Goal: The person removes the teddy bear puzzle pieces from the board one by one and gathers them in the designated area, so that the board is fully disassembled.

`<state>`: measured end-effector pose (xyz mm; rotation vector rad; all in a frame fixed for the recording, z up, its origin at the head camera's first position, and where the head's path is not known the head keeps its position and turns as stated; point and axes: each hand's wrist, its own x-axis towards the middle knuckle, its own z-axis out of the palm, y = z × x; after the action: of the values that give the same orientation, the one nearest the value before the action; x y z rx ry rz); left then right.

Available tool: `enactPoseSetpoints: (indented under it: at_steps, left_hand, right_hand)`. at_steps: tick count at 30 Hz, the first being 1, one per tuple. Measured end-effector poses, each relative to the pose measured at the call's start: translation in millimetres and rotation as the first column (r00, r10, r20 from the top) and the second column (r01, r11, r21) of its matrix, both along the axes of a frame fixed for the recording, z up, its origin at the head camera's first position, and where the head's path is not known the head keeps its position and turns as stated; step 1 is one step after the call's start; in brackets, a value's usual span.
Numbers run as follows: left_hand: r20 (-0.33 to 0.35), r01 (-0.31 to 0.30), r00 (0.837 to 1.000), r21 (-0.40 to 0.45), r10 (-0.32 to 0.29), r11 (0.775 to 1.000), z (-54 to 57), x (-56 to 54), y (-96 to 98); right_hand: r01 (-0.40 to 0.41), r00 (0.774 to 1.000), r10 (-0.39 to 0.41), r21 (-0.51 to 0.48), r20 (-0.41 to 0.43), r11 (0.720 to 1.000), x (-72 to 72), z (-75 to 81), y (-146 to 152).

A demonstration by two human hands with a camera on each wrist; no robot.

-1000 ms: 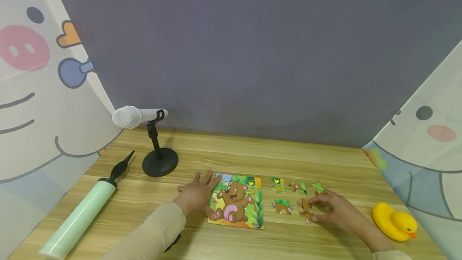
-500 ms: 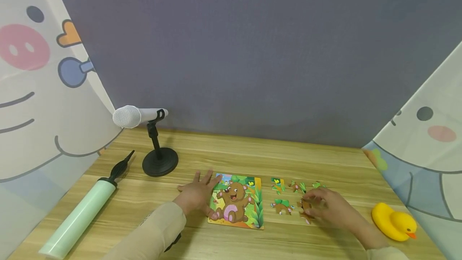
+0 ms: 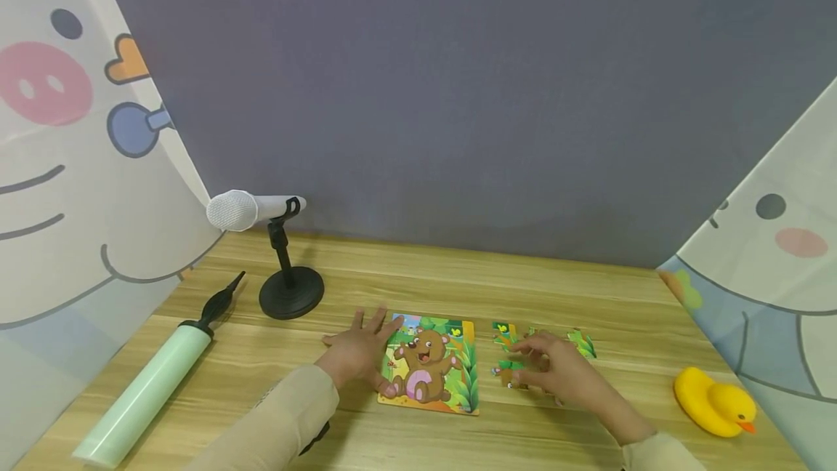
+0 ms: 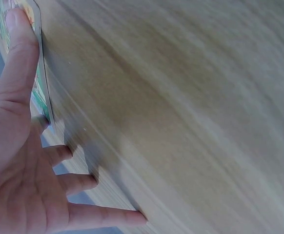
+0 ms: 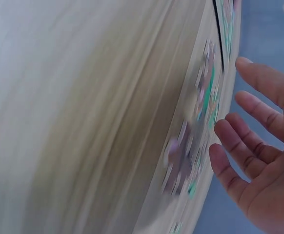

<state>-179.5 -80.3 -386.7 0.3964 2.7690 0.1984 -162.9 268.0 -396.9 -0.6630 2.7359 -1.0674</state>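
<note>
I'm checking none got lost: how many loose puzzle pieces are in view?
5, right of the bear board: back-left piece, front-left piece, back-right piece, back-middle piece mostly behind the right hand, front-middle piece clearer in the right wrist view. More could be hidden.

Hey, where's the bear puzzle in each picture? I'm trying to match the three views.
Head: the bear puzzle lies low in the middle, the left hand at its left edge.
Left wrist: upper-left corner, cut off by the frame, partly behind that hand.
Right wrist: a narrow strip at the top, right of centre, above the blurred loose pieces.
Shared landmark: the wooden table.
</note>
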Motion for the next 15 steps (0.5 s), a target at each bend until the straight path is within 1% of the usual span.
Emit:
enactPoseSetpoints:
  at_steps: [3,8,15]
  left_hand:
    - [-0.002,-0.001,1.0,-0.011,0.001,1.0,-0.5,-0.2,0.6]
    - [-0.004,-0.001,1.0,-0.015,0.001,1.0,-0.7,0.3,-0.2]
    - [-0.015,0.004,1.0,0.009,-0.004,1.0,-0.4,1.4,-1.8]
  right_hand:
    - [-0.011,0.999,0.012,0.024,-0.045,1.0,-0.5,-1.2,-11]
    - [-0.023,0.996,0.028,0.062,-0.088,0.998,-2.2,-3.1,-29]
    - [-0.064,0.994,0.068,0.05,-0.086,0.997,0.5,-3.4,-56]
